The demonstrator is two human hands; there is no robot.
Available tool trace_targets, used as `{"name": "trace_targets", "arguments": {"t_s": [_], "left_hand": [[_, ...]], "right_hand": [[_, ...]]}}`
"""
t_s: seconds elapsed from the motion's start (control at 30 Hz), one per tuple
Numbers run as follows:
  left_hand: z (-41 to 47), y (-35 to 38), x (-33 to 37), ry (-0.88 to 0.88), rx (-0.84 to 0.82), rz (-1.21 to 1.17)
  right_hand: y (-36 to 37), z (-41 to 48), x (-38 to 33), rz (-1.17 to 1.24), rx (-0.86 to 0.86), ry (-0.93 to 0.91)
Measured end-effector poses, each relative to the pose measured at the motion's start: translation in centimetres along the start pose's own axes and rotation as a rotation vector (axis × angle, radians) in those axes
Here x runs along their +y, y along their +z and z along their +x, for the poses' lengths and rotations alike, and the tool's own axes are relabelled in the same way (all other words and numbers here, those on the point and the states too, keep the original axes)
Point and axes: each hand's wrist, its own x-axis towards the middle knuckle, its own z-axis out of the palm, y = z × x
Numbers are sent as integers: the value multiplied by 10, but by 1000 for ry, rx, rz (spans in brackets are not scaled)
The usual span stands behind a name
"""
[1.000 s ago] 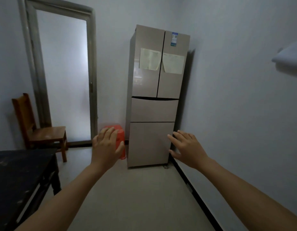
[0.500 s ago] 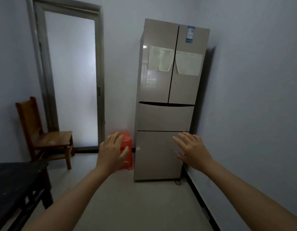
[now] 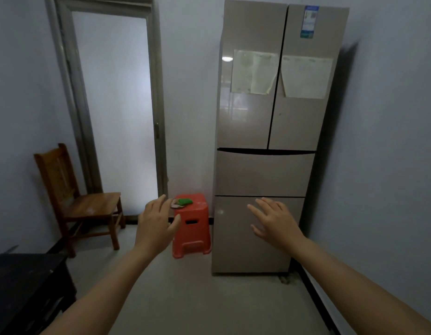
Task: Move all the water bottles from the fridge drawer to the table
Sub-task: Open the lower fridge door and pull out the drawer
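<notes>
Head view: dark bench (image 3: pixel 21 281) at lower left. Left hand (image 3: pixel 156 226) raised, fingers spread, holding nothing. Red stool (image 3: pixel 192 228) stands just beside the fridge (image 3: pixel 270 117): knock hazard on approach. Right hand (image 3: pixel 275 223) likewise spread, empty. Upper drawer (image 3: pixel 262 174) and lower drawer (image 3: pixel 233 250) shut; water bottles not visible, so the wrong drawer may be opened.

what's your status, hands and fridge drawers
Left hand and right hand open, empty, held out toward the fridge. Upper drawer and lower drawer shut, no bottles in view. Red stool beside the fridge, not in the way.
</notes>
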Motion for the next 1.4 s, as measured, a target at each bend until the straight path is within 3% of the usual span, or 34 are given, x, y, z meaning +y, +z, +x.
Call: {"name": "trace_targets", "arguments": {"t_s": [0.4, 0.63, 0.8, 1.13, 1.3, 1.4], "left_hand": [[162, 95, -30, 5, -43, -185], [213, 156, -42, -81, -149, -308], [260, 205, -38, -174, -193, -367], [360, 272, -31, -382, -159, -469], [376, 307, -33, -413, -115, -500], [383, 326, -36, -505, -169, -536]], "right_hand": [[114, 117, 48, 45, -71, 78], [189, 140, 80, 162, -236, 162], [248, 170, 124, 159, -281, 120], [330, 256, 207, 121, -136, 67], [377, 262, 220, 271, -261, 110], [403, 264, 227, 272, -386, 124]]}}
